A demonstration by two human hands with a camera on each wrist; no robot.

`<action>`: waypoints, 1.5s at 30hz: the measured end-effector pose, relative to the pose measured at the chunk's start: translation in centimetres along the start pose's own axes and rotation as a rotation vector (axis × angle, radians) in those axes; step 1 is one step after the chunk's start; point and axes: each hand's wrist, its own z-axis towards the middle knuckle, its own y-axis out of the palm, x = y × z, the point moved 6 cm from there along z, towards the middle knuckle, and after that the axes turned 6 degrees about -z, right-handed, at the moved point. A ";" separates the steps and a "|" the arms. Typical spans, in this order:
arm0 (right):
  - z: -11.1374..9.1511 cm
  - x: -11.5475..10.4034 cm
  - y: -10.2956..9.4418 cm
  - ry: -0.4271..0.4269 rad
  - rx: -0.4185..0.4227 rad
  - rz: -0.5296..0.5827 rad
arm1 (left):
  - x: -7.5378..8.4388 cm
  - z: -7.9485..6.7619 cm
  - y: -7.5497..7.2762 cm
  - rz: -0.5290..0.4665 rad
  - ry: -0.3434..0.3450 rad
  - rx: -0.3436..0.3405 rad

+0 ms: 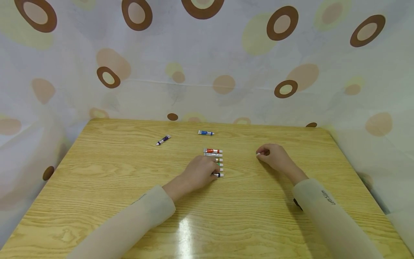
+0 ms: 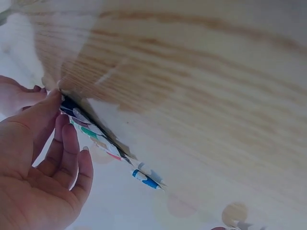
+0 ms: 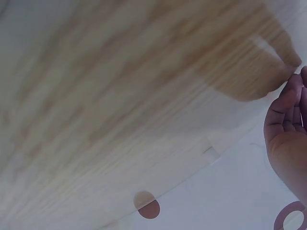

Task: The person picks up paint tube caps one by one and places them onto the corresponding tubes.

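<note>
My left hand (image 1: pixel 199 172) reaches over a row of small paint tubes lying side by side, white caps to the right. Its thumb and fingers pinch the nearest one, a dark paint tube (image 1: pixel 218 175), also seen in the left wrist view. At the far end of the row lie a red tube (image 1: pixel 213 151) and a silver tube (image 1: pixel 214 155). The hand partly covers the others, including a green tube (image 2: pixel 88 131). Off to the right, my right hand (image 1: pixel 275 155) pinches a small white piece (image 1: pixel 258 154) between thumb and fingertips; the fingers hide the rest of it.
Behind the row, a blue paint tube (image 1: pixel 206 133) lies on the wooden table (image 1: pixel 113 172). A purple paint tube (image 1: pixel 163 140) lies at an angle farther left. A patterned curtain (image 1: pixel 207 54) hangs at the back and both sides of the table.
</note>
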 end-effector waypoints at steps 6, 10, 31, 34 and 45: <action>-0.4 -0.1 -0.2 0.016 0.002 0.013 | -0.1 0.1 -0.5 -0.003 -0.021 -0.007; -0.6 -0.3 -0.4 0.016 0.007 0.035 | -0.5 0.1 -1.0 0.007 -0.048 -0.011; -0.6 -1.3 -1.0 -0.033 0.086 0.102 | -6.8 -1.9 -4.8 0.017 -0.170 0.109; -0.6 -1.5 -0.9 -0.040 0.089 0.118 | -7.8 -2.4 -5.6 0.025 -0.200 0.115; -0.7 -2.6 -1.0 -0.094 0.091 0.126 | -11.9 -3.8 -7.4 0.064 -0.326 0.109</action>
